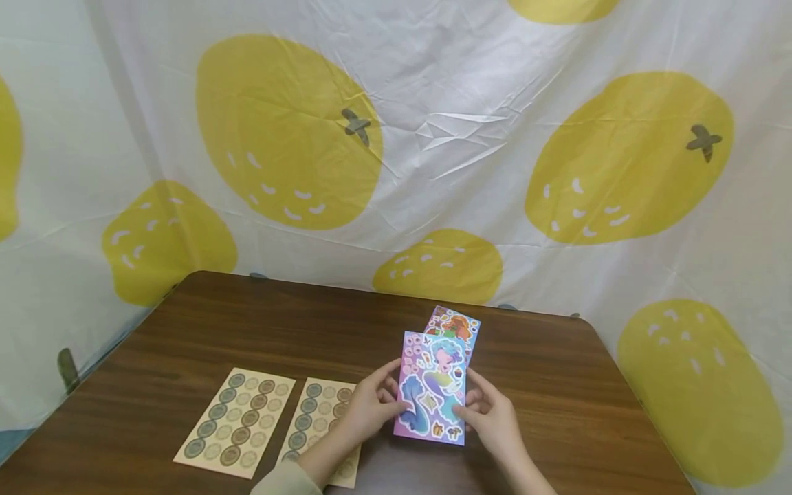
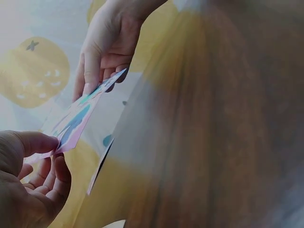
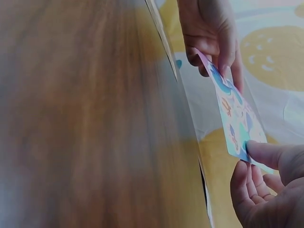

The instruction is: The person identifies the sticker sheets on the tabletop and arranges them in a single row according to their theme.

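Both hands hold up a mermaid sticker sheet (image 1: pixel 431 392), pink, purple and blue, over the table. My left hand (image 1: pixel 373 402) pinches its left edge, thumb on the printed face and fingers behind, as the left wrist view also shows. On the opposite edge my right hand (image 1: pixel 493 416) pinches the sheet (image 3: pixel 232 114) the same way, thumb on top. Behind it, farther back on the table, a second colourful sticker sheet (image 1: pixel 460 326) with an orange-haired figure shows its upper part; the rest is hidden by the mermaid sheet.
Two cream sheets of round seals lie on the dark wooden table (image 1: pixel 297 309): a left sheet (image 1: pixel 235 421) and a right sheet (image 1: pixel 307 418), the latter partly covered by my left forearm. A white curtain (image 1: pixel 445 185) with yellow fruit prints hangs behind the table.
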### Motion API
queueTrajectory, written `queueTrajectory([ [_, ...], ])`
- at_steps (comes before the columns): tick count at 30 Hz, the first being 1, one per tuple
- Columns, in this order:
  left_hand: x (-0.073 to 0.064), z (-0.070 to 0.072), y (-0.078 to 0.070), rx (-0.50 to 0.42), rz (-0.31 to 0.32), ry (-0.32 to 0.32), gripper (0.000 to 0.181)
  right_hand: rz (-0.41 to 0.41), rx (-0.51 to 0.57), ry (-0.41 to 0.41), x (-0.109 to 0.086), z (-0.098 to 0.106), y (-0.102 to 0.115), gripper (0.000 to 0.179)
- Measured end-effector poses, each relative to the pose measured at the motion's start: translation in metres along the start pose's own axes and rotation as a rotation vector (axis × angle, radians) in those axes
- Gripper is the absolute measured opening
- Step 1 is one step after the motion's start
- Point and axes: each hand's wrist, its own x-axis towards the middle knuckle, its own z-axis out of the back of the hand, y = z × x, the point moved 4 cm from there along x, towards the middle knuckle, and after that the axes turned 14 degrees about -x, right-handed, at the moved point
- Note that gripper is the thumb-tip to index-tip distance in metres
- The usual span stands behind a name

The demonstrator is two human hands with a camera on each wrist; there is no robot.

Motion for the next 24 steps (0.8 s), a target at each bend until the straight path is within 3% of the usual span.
queueTrajectory([
  [13, -0.011, -0.011, 0.003, -0.094, 0.046, 0.048, 0.081, -0.032, -0.012, 0.056, -0.012, 0.011, -0.008, 0.07],
  [24, -0.016, -0.02, 0.005, -0.072, 0.098, 0.071, 0.086, -0.041, -0.015, 0.121, -0.018, 0.019, -0.014, 0.075],
])
